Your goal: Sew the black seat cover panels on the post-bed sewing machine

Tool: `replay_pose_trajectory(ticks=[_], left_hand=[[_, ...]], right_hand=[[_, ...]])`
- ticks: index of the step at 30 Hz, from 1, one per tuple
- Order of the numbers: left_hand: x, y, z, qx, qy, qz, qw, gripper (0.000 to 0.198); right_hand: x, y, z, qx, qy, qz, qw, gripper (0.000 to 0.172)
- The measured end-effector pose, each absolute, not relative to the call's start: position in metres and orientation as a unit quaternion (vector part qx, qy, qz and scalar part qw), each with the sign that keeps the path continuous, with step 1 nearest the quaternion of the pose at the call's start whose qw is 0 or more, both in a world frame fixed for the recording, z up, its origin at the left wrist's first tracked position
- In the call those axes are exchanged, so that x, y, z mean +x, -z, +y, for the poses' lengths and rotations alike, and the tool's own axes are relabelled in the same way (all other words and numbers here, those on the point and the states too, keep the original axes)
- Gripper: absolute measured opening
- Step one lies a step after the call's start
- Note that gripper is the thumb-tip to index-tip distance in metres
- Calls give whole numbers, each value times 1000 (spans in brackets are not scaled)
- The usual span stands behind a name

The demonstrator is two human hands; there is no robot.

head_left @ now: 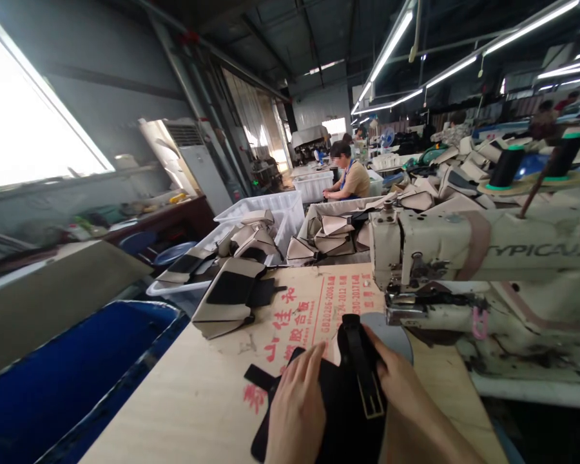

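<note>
The long wooden table (193, 393) runs away from the near edge, printed with red characters, and it carries everything within arm's reach. On its right stands the cream sewing machine (468, 258), its head hanging over the near right part of the table, so the work seems to sit just in front of the needle. Further off, white plastic bins (270, 209) hold stacked tan and black cut pieces, and one loose stack of pieces (229, 296) lies on the table to the left, near but apart from the hands. Thread cones (506, 166) stand on top of the machine, far right. A seated person (348, 177) works at a distant bench.

Nearest of all, the black shoe piece (338, 399) lies flat on the table at the near edge, with a black strap (360, 367) running along it toward the machine. The left hand (297, 406) lies palm down on it, fingers stretched out and flat, pressing rather than clutching, apparently to keep it from sliding. The right hand (401, 386) comes in from the right beside the strap, fingers lightly curled against its edge, steadying it; whether it pinches the strap I cannot tell.
</note>
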State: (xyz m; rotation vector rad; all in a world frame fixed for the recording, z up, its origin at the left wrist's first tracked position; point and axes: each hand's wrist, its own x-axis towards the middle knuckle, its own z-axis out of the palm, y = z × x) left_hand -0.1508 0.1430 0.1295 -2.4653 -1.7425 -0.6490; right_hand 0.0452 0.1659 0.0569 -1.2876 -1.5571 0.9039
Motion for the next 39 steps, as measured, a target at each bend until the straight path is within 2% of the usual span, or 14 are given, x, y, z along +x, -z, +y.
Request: replay_pose_trajectory(ticks=[4, 13, 15, 17, 21, 23, 25, 27, 29, 34, 36, 39], left_hand=[[-100, -141, 185, -784, 207, -581, -67, 34], [-71, -125, 218, -673, 213, -554, -442, 30], [-61, -128, 225, -628, 216, -564, -491, 28], [-56, -132, 230, -614, 216, -569, -502, 35], [-60, -137, 215, -673, 166, -534, -484, 65], [-65, -136, 196, -727, 174, -513, -422, 76], [-66, -133, 175, -767, 225, -512, -315, 78], [-65, -131, 157, -777, 281, -524, -207, 70], [-63, -129, 146, -781, 301, -532, -129, 53], [-66, -122, 140, -836, 256, -485, 20, 20], [-73, -116, 136, -874, 231, -425, 51, 11], [-84, -109, 128, -915, 201, -348, 34, 11]], right_hand=[[59, -65, 162, -469, -400, -642, 456, 72], [107, -67, 145, -474, -469, -601, 441, 62], [106, -61, 144, -492, -462, -586, 449, 64], [103, -56, 143, -503, -460, -578, 448, 63], [100, -55, 140, -498, -475, -581, 435, 56], [101, -55, 139, -492, -475, -584, 438, 56], [101, -55, 138, -487, -473, -584, 445, 56], [101, -53, 137, -487, -472, -581, 450, 55], [101, -51, 136, -492, -471, -579, 448, 54], [100, -52, 134, -509, -458, -580, 441, 51], [99, -53, 134, -518, -447, -580, 442, 49], [98, -52, 135, -519, -450, -585, 432, 49]])
